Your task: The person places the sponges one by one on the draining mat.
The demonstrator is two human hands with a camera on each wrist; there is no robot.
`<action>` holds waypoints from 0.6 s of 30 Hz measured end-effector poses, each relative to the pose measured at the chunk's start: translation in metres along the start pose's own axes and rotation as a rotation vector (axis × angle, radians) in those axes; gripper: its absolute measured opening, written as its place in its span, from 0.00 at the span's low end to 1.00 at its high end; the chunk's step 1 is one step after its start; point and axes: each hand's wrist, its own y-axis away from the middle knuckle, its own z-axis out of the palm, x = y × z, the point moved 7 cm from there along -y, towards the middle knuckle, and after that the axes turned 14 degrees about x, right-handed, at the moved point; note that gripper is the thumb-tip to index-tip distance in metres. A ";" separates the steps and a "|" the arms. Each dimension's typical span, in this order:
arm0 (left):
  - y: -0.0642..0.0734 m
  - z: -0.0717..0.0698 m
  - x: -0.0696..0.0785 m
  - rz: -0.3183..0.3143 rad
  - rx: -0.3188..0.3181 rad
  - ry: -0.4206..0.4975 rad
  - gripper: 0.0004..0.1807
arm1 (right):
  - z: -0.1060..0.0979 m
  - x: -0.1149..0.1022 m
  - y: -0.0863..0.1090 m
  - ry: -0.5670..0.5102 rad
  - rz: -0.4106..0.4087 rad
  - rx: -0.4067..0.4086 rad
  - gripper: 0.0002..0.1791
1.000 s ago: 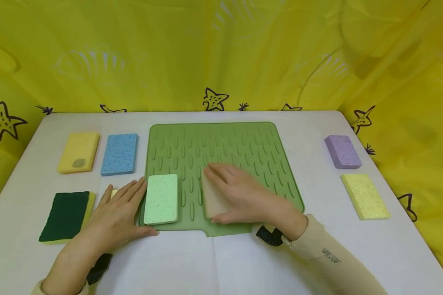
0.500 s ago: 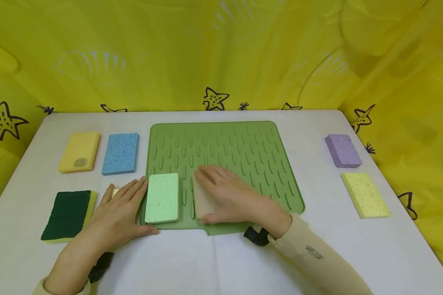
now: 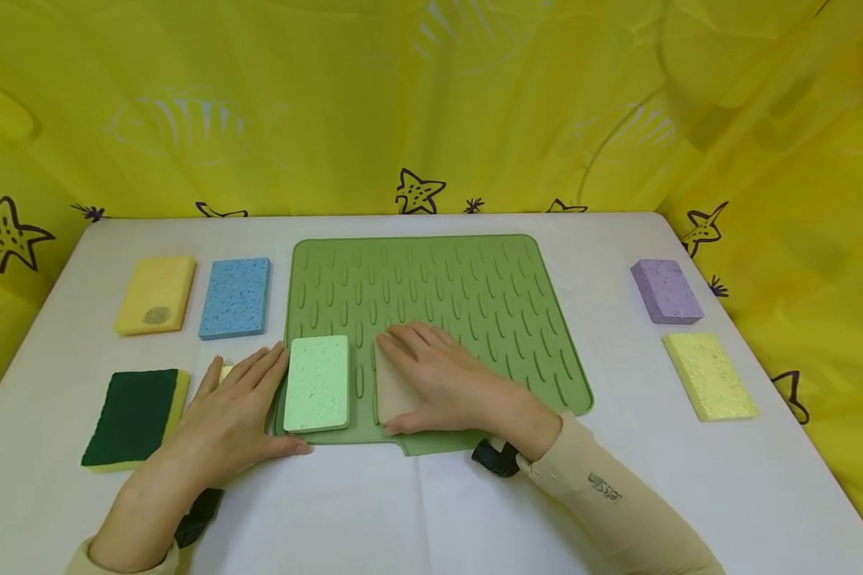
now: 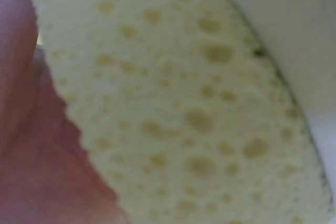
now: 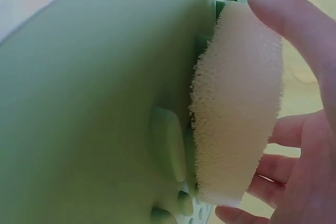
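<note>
In the head view my right hand (image 3: 442, 383) grips a beige sponge (image 3: 394, 393) on the ribbed green mat (image 3: 467, 279), thumb at the near end and fingers at the far end. The right wrist view shows this beige sponge (image 5: 236, 103) edge-on against the mat. To its left, across a small gap, a mint-green sponge (image 3: 317, 383) lies flat on the mat. My left hand (image 3: 223, 427) rests over a pale yellow sponge (image 4: 168, 98), mostly hidden beneath it, with fingers extended. Its thumb tip lies at the mat's front edge.
On the left of the white table (image 3: 359, 511) are a yellow sponge (image 3: 157, 291), a blue sponge (image 3: 235, 298) and a dark green scrub sponge (image 3: 131, 417). A purple sponge (image 3: 667, 292) and a yellow speckled sponge (image 3: 710, 377) lie at the right. A yellow curtain (image 3: 345, 104) hangs behind.
My right hand has slid left along the mat with the beige sponge, closer to the mint-green one, and has nearly stopped over the last half second. My left hand has stayed in place.
</note>
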 end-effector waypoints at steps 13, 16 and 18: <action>0.000 -0.001 0.000 -0.002 -0.004 0.003 0.70 | -0.014 0.016 0.013 -0.182 0.090 0.044 0.58; 0.000 -0.001 0.000 -0.003 -0.006 0.003 0.70 | -0.023 0.023 0.018 -0.174 0.091 0.068 0.54; 0.000 -0.001 0.001 -0.003 -0.006 0.008 0.70 | -0.027 0.029 0.021 -0.173 0.096 0.081 0.52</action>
